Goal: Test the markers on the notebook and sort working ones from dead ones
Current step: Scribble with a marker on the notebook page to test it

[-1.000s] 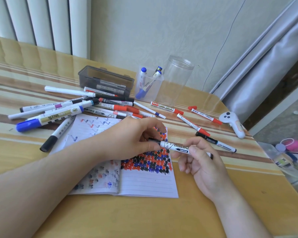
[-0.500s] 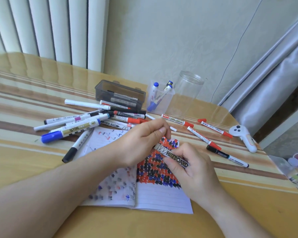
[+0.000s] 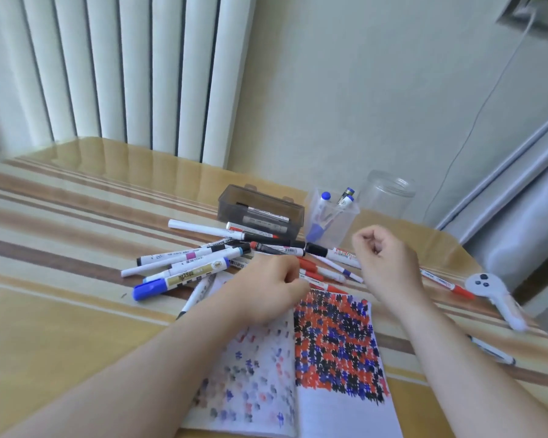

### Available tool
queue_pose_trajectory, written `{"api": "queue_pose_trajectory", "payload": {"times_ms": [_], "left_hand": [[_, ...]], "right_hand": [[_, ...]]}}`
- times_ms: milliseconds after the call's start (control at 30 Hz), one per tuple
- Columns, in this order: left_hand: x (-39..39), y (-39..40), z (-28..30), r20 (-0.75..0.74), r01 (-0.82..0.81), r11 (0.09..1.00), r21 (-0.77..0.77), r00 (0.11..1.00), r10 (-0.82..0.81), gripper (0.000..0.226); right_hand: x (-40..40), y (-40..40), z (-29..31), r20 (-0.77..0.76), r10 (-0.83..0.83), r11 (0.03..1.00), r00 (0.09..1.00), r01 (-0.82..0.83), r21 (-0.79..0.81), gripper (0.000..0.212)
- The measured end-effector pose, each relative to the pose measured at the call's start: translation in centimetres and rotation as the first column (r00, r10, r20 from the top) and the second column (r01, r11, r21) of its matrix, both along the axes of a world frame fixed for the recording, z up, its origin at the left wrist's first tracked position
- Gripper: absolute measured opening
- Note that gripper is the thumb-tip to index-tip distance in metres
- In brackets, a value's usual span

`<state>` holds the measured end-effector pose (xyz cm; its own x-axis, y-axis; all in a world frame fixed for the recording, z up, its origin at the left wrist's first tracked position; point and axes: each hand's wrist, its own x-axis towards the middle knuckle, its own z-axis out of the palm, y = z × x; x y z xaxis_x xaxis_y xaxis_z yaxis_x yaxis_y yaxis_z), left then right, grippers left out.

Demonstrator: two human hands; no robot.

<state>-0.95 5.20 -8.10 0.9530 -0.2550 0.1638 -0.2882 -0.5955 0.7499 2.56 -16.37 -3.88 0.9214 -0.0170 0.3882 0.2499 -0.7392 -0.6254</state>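
Note:
An open notebook (image 3: pixel 336 412) lies in front of me, its right page dense with red, blue and black test marks and its left page showing faint ones. Several markers (image 3: pixel 184 279) are piled just behind it. My left hand (image 3: pixel 266 289) rests at the notebook's top edge with fingers curled down among the red-capped markers (image 3: pixel 325 275); whether it grips one is hidden. My right hand (image 3: pixel 383 257) hovers above the table beside the pile, fingers curled in, with no marker showing in it.
A dark grey box (image 3: pixel 260 200) holding markers and a clear cup (image 3: pixel 339 222) with blue-capped markers stand behind the pile, with a clear jar (image 3: pixel 386 191) further right. A white controller (image 3: pixel 494 295), a red marker (image 3: pixel 446 284) and a black marker (image 3: pixel 491 350) lie at the right.
Both hands held a black whiteboard marker over the notebook earlier; it is no longer in them. My right hand has lifted toward the cup, and my left hand has dropped onto the pile.

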Motion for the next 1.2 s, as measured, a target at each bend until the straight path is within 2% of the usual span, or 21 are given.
{"api": "queue_pose_trajectory", "payload": {"times_ms": [67, 100, 167, 233, 333, 433, 567, 633, 667, 733, 800, 867, 900, 1000, 1100, 1200], "left_hand": [[0.0, -0.2, -0.2, 0.02, 0.041, 0.995, 0.086, 0.999, -0.043, 0.029], [-0.1, -0.5, -0.4, 0.041, 0.067, 0.982, 0.175, 0.996, -0.076, 0.03], [-0.3, -1.0, -0.8, 0.116, 0.082, 0.938, 0.336, 0.985, -0.128, 0.03], [-0.2, -1.2, -1.3, 0.18, 0.067, 0.915, 0.397, 0.972, -0.15, 0.032], [0.2, -1.2, -1.5, 0.195, 0.07, 0.916, 0.395, 0.968, -0.158, 0.033], [0.2, -1.2, -1.6, 0.197, 0.07, 0.914, 0.4, 0.967, -0.16, 0.034], [0.2, -1.3, -1.7, 0.209, 0.065, 0.905, 0.42, 0.964, -0.166, 0.035], [0.2, -1.4, -1.6, 0.224, 0.057, 0.902, 0.428, 0.96, -0.166, 0.034], [0.2, -1.5, -1.6, 0.234, 0.051, 0.899, 0.434, 0.958, -0.168, 0.034], [0.0, -1.6, -1.4, 0.258, 0.038, 0.89, 0.454, 0.951, -0.172, 0.033], [-0.2, -1.7, -1.3, 0.28, 0.026, 0.881, 0.473, 0.943, -0.179, 0.033], [-0.5, -2.1, -1.4, 0.318, 0.025, 0.881, 0.473, 0.927, -0.197, 0.032], [-0.7, -2.4, -1.5, 0.343, 0.031, 0.885, 0.465, 0.915, -0.213, 0.032], [-1.4, -3.3, -1.7, 0.348, 0.115, 0.895, 0.432, 0.894, -0.283, 0.03], [-2.0, -3.9, -1.6, 0.316, 0.196, 0.88, 0.433, 0.881, -0.351, 0.03], [-1.9, -3.9, -1.6, 0.285, 0.239, 0.885, 0.4, 0.885, -0.368, 0.031]], "right_hand": [[1.2, 0.9, 1.0, -0.038, 0.018, 0.999, 0.999, -0.019, -0.036, 0.033], [1.6, 1.7, 1.2, -0.114, 0.063, 0.997, 0.991, -0.068, -0.04, 0.036], [2.0, 4.0, 1.0, -0.294, 0.198, 0.978, 0.935, -0.208, -0.005, 0.037], [3.1, 6.3, 0.9, -0.338, 0.297, 0.948, 0.893, -0.319, -0.009, 0.033], [6.6, 9.4, 1.8, -0.226, 0.29, 0.93, 0.93, -0.33, -0.163, 0.019], [9.5, 10.6, 2.9, -0.032, 0.215, 0.908, 0.976, -0.211, -0.362, 0.036], [6.9, 8.2, 1.6, 0.295, 0.258, 0.919, 0.92, -0.14, -0.368, 0.023], [3.7, 5.2, 0.0, 0.344, 0.278, 0.92, 0.897, -0.145, -0.365, 0.018], [2.0, 3.1, -0.8, 0.314, 0.269, 0.917, 0.911, -0.143, -0.373, 0.016], [-0.8, -2.3, -2.6, 0.209, 0.179, 0.919, 0.961, -0.087, -0.386, 0.016], [-3.2, -8.2, -4.3, 0.122, -0.004, 0.934, 0.993, 0.047, -0.354, 0.026], [-5.4, -13.0, -5.2, 0.059, -0.187, 0.935, 0.981, 0.196, -0.294, 0.04], [-6.4, -14.7, -5.6, 0.031, -0.241, 0.929, 0.97, 0.24, -0.28, 0.039], [-8.1, -16.8, -6.8, -0.054, -0.247, 0.928, 0.968, 0.22, -0.302, 0.017], [-7.9, -17.3, -7.1, -0.104, -0.256, 0.934, 0.961, 0.219, -0.282, 0.019], [-7.3, -18.3, -6.8, -0.07, -0.354, 0.91, 0.933, 0.327, -0.254, 0.025]]}}
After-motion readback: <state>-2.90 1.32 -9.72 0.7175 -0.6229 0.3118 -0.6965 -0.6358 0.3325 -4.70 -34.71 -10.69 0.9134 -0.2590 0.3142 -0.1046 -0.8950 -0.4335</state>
